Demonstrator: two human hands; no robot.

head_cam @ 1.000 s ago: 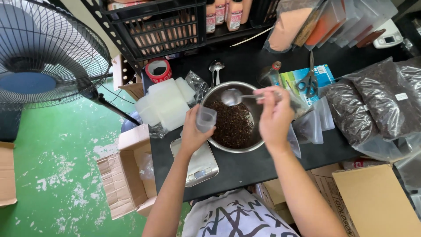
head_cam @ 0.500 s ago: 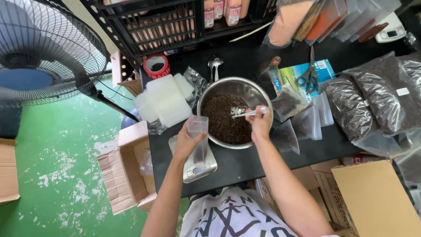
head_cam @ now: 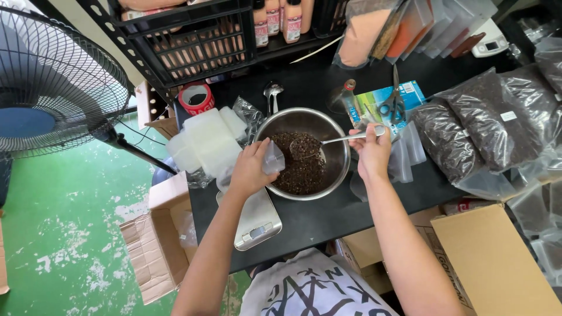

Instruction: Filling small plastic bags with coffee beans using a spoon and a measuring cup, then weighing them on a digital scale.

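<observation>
Left hand [head_cam: 249, 169] grips clear pouch [head_cam: 273, 158]; right hand [head_cam: 370, 153] grips loaded spoon [head_cam: 328, 142] over seed-filled bowl [head_cam: 339, 169].

Both forearms bare to the elbow, no sleeves in view. Left hand [head_cam: 249, 169] and right hand [head_cam: 370, 153] carry no gloves, rings or watch. Torso wears a white shirt [head_cam: 310, 287] printed with bold black angular lettering and line patterns across the chest.

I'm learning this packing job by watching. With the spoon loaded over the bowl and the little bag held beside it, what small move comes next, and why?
Probably tip the spoon into the small clear bag. The right hand holds it heaped with dark grains over the bowl, and the left hand holds the bag right beside it.
</observation>
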